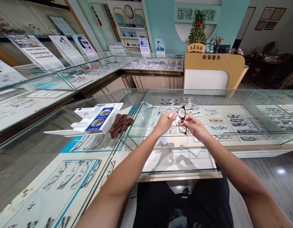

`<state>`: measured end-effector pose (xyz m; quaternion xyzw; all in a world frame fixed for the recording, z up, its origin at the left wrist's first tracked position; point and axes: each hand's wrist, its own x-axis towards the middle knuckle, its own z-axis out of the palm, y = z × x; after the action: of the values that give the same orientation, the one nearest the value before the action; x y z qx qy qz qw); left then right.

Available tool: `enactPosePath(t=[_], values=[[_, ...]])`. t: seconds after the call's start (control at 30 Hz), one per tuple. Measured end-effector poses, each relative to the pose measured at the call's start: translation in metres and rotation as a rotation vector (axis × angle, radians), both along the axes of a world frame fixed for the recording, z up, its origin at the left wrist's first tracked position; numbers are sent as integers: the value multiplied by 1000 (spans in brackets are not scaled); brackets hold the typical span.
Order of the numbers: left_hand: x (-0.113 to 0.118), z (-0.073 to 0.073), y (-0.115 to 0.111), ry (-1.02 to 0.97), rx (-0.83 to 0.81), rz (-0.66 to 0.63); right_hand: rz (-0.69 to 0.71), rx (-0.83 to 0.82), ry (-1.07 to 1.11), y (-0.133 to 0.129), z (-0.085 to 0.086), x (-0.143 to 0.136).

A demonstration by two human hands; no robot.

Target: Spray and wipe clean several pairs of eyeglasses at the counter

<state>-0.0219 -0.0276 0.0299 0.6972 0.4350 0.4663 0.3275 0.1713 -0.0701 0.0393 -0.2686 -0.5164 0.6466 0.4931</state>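
Above the glass counter, my right hand (pixel 193 125) pinches a pair of dark-framed eyeglasses (pixel 182 111) near the bridge, with the two lenses one above the other. Just left of the glasses, my left hand (pixel 166 122) is closed, its thumb and fingers round a small white thing (pixel 170 116) that I cannot make out clearly. On the counter to the left lie a crumpled brown cloth (pixel 121 125) and an opened white and blue box (pixel 99 122).
The glass display counter (pixel 160 162) holds rows of eyeglasses under its top. More showcases (pixel 152 64) stand at the back and left, with upright printed cards (pixel 85 47). Behind is a wooden cashier desk (pixel 209 65) with a potted plant (pixel 197 30).
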Motion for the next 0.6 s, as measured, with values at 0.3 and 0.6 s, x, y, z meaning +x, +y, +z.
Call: enactPosePath(t=[0.3,0.6], values=[[4,6,1,-284,-112,-229,-21,-90,168,9,2,8],[7,-5,-7,191,62,-100,-57,-54,127,5,3,6]])
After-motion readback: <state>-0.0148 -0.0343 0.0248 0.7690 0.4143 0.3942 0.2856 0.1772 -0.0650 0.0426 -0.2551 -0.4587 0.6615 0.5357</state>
